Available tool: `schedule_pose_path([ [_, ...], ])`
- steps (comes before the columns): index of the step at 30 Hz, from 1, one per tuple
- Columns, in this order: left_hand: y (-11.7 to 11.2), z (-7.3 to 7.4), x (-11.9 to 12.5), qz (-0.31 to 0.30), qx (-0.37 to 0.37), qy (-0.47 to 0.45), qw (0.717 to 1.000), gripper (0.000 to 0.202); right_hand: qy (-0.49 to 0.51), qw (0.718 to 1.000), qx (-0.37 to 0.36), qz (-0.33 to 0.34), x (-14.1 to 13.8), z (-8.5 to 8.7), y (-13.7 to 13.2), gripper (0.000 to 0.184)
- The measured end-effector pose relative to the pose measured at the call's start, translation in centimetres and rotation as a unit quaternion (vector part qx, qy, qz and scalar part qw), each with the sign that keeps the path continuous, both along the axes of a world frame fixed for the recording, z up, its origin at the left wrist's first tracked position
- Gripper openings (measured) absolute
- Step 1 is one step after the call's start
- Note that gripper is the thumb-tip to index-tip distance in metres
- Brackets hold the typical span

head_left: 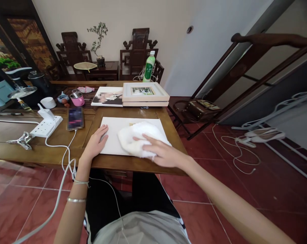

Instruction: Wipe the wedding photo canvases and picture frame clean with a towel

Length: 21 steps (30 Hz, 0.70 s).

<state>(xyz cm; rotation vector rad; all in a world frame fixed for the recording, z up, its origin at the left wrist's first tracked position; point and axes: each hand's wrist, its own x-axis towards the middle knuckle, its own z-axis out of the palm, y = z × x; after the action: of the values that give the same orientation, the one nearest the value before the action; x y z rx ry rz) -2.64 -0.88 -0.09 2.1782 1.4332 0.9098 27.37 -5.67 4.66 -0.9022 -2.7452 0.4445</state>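
A flat white board (113, 125) lies near the front edge of the wooden table. Against its left edge rests my left hand (95, 141), fingers stretched out and spread, holding nothing. My right hand (163, 152) is on a bunched white cloth (140, 132), with the fingers curved over it and pressing it onto the board's right half. The cloth covers much of that half; a small tan patch shows at the cloth's upper edge. Part of the right palm and thumb is hidden.
Behind the board are a picture frame (145, 93) on a stack, a photo panel (106, 96) and a green bottle (149, 66). To the left lie a phone (75, 118), a power strip (46, 127) and a pink mug (77, 99). White cables (59, 189) hang past the table's front edge.
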Motion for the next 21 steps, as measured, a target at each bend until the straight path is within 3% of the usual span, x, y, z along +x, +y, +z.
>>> schedule_pose_path([
  [5, -0.1, 0.2, 0.0, 0.002, -0.007, -0.003, 1.000, 0.044, -0.002, 0.989, 0.031, -0.144, -1.9, -1.3, 6.0, 0.043],
  [9, 0.0, 0.1, 0.0, 0.001, -0.004, 0.001, 1.000, 0.045, -0.015, 0.980, 0.069, -0.187, -5.7, -1.3, 6.9, 0.050],
  [14, 0.1, 0.0, 0.0, -0.001, 0.003, 0.005, 1.000, 0.046, -0.054, 0.992, 0.062, -0.096, -8.2, -0.8, 2.2, 0.055],
  [18, 0.1, 0.1, -0.2, -0.013, 0.001, -0.002, 1.000, 0.045, -0.032, 0.999, 0.015, 0.018, -7.6, 0.4, -2.9, 0.051],
  [21, 0.1, 0.1, -0.2, -0.015, -0.005, -0.011, 1.000, 0.045, -0.024, 0.996, -0.030, 0.084, -6.5, 1.6, -4.7, 0.049],
])
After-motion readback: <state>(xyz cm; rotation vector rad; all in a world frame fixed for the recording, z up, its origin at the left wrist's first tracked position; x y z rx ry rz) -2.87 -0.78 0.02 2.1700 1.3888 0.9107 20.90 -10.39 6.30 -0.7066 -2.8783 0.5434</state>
